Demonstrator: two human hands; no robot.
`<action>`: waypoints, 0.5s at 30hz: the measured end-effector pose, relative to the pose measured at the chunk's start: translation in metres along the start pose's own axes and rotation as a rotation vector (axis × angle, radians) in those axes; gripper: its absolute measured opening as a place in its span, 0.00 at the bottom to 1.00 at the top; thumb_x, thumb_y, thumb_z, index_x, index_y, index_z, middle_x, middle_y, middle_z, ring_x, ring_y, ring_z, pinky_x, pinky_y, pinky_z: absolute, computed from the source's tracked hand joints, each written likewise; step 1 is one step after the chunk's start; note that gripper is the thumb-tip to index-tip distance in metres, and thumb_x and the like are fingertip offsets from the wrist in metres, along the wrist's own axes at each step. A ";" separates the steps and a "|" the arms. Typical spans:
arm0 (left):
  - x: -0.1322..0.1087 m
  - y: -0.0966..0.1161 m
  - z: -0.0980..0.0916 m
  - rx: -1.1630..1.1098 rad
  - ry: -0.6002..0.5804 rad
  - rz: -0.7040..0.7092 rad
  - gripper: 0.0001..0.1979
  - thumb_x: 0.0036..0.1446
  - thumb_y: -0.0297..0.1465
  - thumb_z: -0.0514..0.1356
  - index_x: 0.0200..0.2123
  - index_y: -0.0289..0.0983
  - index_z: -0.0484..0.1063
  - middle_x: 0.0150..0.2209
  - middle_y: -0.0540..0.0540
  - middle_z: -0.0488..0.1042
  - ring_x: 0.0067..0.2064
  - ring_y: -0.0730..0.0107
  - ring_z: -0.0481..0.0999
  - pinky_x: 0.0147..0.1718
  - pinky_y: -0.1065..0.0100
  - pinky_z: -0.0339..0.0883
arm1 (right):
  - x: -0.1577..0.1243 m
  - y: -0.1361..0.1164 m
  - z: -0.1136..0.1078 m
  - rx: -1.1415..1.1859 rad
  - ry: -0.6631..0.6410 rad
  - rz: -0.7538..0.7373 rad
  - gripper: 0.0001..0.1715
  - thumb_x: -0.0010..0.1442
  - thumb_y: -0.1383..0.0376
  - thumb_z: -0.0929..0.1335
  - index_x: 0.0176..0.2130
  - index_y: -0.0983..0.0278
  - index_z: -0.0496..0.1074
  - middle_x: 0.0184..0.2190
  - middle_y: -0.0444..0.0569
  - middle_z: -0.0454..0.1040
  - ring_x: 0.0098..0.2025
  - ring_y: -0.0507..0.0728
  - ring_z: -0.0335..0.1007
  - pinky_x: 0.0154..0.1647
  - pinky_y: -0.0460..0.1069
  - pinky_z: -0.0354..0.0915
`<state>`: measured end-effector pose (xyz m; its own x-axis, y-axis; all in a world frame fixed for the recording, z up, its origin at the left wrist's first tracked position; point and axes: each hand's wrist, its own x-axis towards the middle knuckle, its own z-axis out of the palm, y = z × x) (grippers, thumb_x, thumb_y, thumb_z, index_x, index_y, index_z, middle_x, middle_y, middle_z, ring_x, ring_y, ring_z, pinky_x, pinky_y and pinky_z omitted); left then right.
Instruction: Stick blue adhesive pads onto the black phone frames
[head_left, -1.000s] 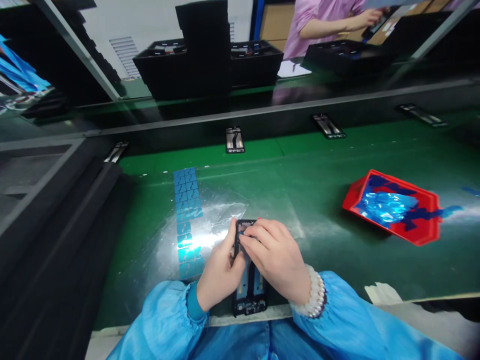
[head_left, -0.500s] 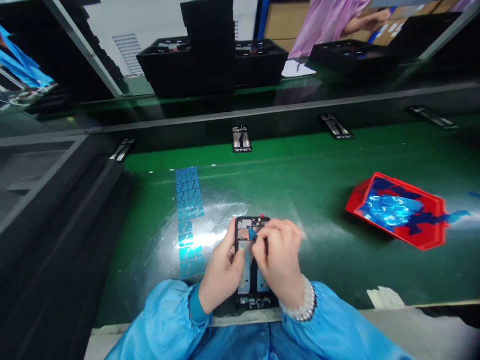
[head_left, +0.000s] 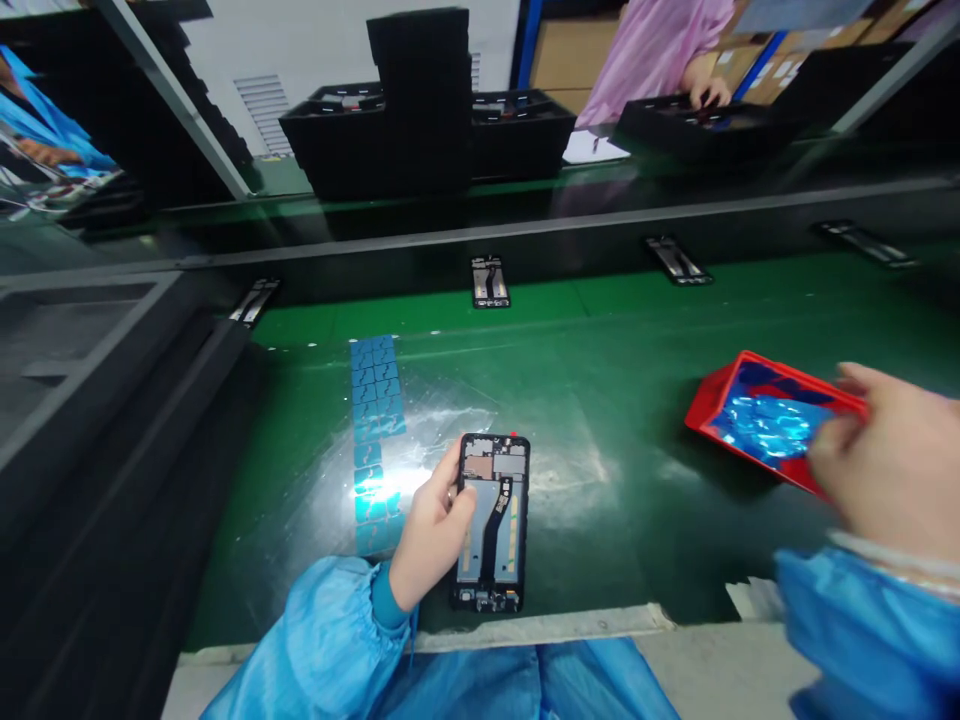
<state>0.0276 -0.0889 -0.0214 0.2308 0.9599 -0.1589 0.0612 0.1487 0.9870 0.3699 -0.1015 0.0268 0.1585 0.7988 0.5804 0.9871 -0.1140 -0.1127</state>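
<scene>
My left hand (head_left: 433, 535) is closed round the left edge of an opened phone (head_left: 491, 530), thumb on its inner face. The phone is held slightly tilted above the table's front edge, its black flex cable, grey plate and copper-coloured patch facing up. My right hand (head_left: 892, 465), somewhat blurred, is over the right end of a red bin (head_left: 709, 405). Its thumb and forefinger are apart, with nothing visible between them; the other fingers are partly hidden. Crumpled shiny blue film (head_left: 776, 425) fills the bin.
A sheet of blue stickers (head_left: 375, 385) lies on the green table (head_left: 600, 400) left of the phone. Several opened phones, one (head_left: 490, 282) in the middle, lie along the back ledge. Black boxes (head_left: 330, 145) stand behind it. Across the bench a person's hand (head_left: 705, 85) reaches into a box.
My right hand has left the phone and moved right to the red bin. The blue tab on the phone's upper part is gone. My left hand still holds the phone, slightly shifted left.
</scene>
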 end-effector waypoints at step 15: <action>-0.008 -0.001 -0.004 0.156 -0.072 0.055 0.26 0.58 0.27 0.51 0.60 0.38 0.58 0.58 0.45 0.66 0.56 0.64 0.67 0.59 0.63 0.55 | -0.032 -0.175 0.023 0.302 -0.175 -0.666 0.14 0.62 0.68 0.61 0.42 0.58 0.72 0.42 0.50 0.70 0.46 0.60 0.58 0.47 0.55 0.57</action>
<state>0.0215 -0.0956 -0.0214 0.3063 0.9454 -0.1116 0.1948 0.0525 0.9794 0.1915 -0.0934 0.0096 -0.5010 0.7272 0.4692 0.8193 0.5732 -0.0135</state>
